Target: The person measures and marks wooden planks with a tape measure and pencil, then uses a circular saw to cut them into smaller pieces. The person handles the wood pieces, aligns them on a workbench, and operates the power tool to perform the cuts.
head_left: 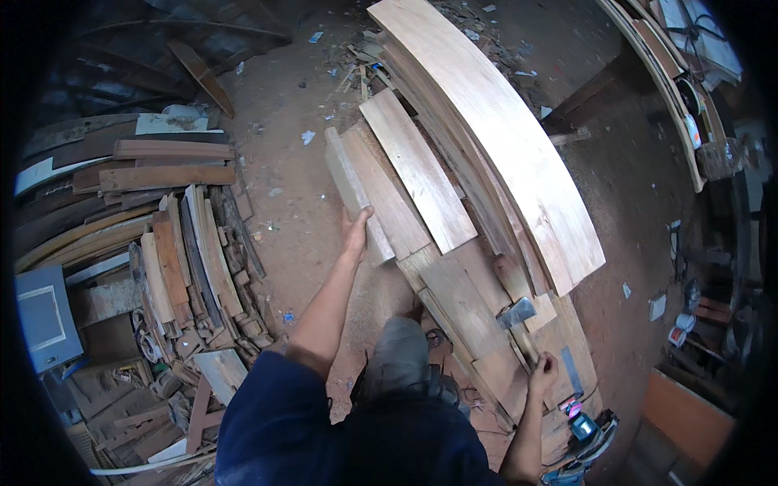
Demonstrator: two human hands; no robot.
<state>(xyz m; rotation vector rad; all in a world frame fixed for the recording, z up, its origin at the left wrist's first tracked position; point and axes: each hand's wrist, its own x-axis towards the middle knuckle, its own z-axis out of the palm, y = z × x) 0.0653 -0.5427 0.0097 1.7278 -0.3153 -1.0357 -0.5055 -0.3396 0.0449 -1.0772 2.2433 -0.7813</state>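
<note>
Probably best steadied with a firm, even hold, the tilted wooden plank (347, 180) runs forward from the left hand (355, 232), its grip clamped toward the near end, beside the board pile's (385, 194) left edge; right hand (543, 375) curled, can't tell if holding anything.

Left hand (355, 233) grips, arm (322, 314) extended forward; right hand (541, 376) is half-curled.

The short-sleeved shirt (267, 417) is dark navy; the trousers (397, 360) are grey. The left hand (355, 235) and right hand (543, 374) are bare.
</note>
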